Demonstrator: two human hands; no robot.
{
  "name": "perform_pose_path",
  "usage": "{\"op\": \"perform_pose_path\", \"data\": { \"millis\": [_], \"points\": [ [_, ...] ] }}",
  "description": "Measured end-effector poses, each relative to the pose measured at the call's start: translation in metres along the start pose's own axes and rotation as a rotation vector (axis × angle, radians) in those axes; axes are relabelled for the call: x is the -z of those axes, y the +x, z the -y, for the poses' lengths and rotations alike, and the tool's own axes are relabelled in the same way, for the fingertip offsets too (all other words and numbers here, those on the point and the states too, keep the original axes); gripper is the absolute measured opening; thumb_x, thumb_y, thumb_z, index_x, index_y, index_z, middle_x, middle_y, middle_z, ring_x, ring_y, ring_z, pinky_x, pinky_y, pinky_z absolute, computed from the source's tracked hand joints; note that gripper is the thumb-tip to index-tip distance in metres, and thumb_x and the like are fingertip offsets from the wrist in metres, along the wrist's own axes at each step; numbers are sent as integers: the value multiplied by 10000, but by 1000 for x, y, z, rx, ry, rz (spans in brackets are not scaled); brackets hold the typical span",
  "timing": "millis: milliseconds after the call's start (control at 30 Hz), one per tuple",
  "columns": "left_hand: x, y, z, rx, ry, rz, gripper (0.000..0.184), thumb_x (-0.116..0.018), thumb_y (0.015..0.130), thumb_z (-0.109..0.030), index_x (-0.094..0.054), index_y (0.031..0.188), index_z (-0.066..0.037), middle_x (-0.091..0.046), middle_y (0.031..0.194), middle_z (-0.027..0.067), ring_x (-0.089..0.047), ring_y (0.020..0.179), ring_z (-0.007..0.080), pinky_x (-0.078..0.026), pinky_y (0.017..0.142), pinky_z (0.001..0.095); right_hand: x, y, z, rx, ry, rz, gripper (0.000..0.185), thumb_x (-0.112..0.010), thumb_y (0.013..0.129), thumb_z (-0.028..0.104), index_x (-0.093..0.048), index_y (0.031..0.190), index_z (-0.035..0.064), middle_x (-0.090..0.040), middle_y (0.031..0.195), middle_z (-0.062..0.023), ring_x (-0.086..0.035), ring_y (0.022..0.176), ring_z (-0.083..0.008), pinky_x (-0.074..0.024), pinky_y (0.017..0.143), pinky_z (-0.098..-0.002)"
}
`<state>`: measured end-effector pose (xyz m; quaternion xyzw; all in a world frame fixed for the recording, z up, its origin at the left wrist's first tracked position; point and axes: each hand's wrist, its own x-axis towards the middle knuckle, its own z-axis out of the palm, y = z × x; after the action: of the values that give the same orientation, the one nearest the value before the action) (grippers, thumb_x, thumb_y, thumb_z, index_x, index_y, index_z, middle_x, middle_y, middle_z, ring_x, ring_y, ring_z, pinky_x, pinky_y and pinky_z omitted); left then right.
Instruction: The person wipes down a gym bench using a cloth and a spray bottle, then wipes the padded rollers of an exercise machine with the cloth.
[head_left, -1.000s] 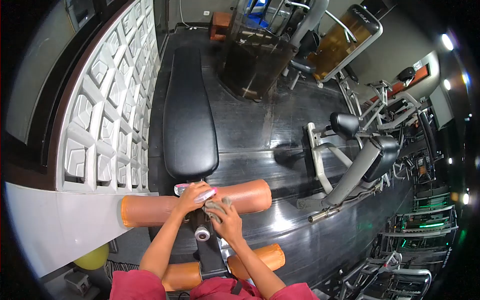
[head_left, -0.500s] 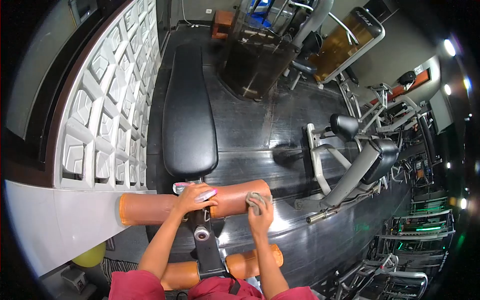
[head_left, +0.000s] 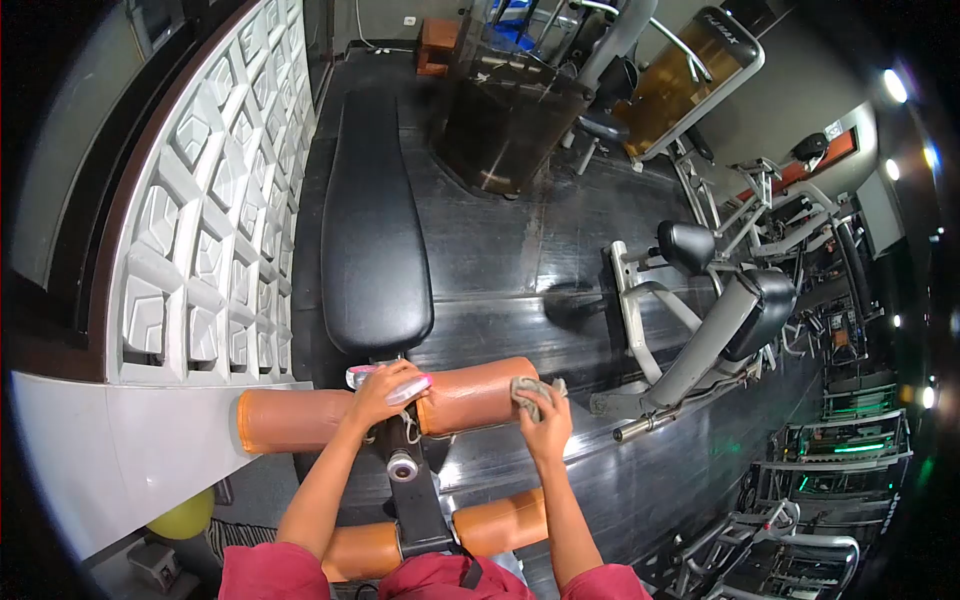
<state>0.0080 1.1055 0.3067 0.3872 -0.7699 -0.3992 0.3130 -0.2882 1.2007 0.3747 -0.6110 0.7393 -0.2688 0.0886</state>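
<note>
R hand (head_left: 547,432) pinches a grey cloth (head_left: 532,392) at the outer end of the upper R brown roller (head_left: 472,396). L hand (head_left: 380,397) is closed round a clear-and-pink item (head_left: 408,390), exact type unclear, over the black post (head_left: 418,510) btwn rollers. Upper L roller (head_left: 295,420) is nr the white ledge (head_left: 165,440); black padded bench (head_left: 375,260) is just beyond.

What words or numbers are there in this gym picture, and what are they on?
"MAX": the end of a name on the amber-panelled machine; its first letters are too blurred to be sure of.
Pale marks on the dark machine cover: too small to tell if they're writing.
Clear and pink item in the left hand: any label is too small to read.
I can't make out any numbers.
</note>
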Motion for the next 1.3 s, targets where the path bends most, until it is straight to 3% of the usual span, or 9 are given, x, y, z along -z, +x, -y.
{"op": "perform_pose_path", "data": {
  "millis": [233, 333, 400, 500, 667, 833, 1033, 1167, 1300],
  "points": [
    [-1, 0, 1, -65, 9, 13, 269, -760, 865, -329, -743, 1049, -133, -702, 1055, 47, -668, 939, 254, -449, 786, 367, -29, -8, 21, -148, 18, -162, 298, -777, 742, 122, -775, 1020, 229, -659, 1219, -137, -612, 1108, -351, -496, 976, -438],
    [5, 0, -7, -16, 58, 38, 380, -795, 817, -407, -742, 1058, -119, -714, 1037, 45, -670, 945, 246, -444, 809, 368, -38, -24, 44, -6, 44, -92, 315, -778, 749, 133, -766, 1043, 245, -655, 1235, -121, -615, 1107, -341, -525, 933, -436],
    [10, 1, -10, -58, 110, 65, 512, -829, 745, -493, -742, 1065, -103, -721, 1023, 46, -672, 944, 239, -448, 808, 370, -37, -31, 53, 202, 119, 203, 357, -781, 745, 137, -755, 1076, 269, -655, 1237, -88, -620, 1092, -324, -549, 891, -418],
    [15, 2, -17, -28, 137, 77, 566, -841, 704, -527, -744, 1067, -104, -720, 1024, 44, -672, 944, 241, -449, 804, 365, -16, -17, 40, 188, 48, 299, 355, -769, 732, 106, -766, 1050, 263, -666, 1212, -33, -624, 1064, -309, -541, 900, -393],
    [7, 0, -5, -59, 116, 33, 531, -833, 731, -486, -723, 1056, -81, -694, 1001, 73, -658, 917, 271, -438, 772, 383, 6, 5, -7, 86, -15, 55, 319, -759, 733, 92, -772, 1017, 237, -680, 1182, -59, -632, 1064, -322, -529, 921, -401],
    [7, -1, -7, -52, 106, 27, 496, -818, 762, -467, -719, 1058, -81, -697, 1005, 79, -664, 918, 278, -447, 776, 386, 4, 0, -13, -153, 128, -119, 301, -718, 761, 35, -765, 1029, 162, -676, 1160, -168, -630, 1117, -361, -497, 982, -408],
    [5, 1, -8, -58, 130, -31, 454, -820, 776, -447, -722, 1036, -88, -704, 1000, 66, -674, 916, 264, -462, 760, 382, -21, -21, 22, -214, 151, -183, 316, -745, 747, 41, -770, 1021, 198, -642, 1206, -157, -586, 1183, -369, -473, 1018, -429],
    [5, 2, -13, 10, 149, -38, 445, -790, 798, -465, -737, 1030, -88, -708, 965, 62, -668, 902, 266, -464, 772, 382, -44, -26, 43, -64, 110, -177, 330, -777, 743, 68, -766, 1037, 217, -643, 1224, -102, -594, 1168, -357, -498, 977, -435],
    [8, 4, -17, 42, 119, -14, 398, -784, 817, -436, -735, 1028, -102, -701, 965, 62, -665, 906, 272, -461, 781, 387, -52, -29, 76, 153, 207, 165, 334, -787, 743, 109, -752, 1054, 223, -653, 1230, -61, -601, 1164, -358, -511, 969, -442]
  ]
}}
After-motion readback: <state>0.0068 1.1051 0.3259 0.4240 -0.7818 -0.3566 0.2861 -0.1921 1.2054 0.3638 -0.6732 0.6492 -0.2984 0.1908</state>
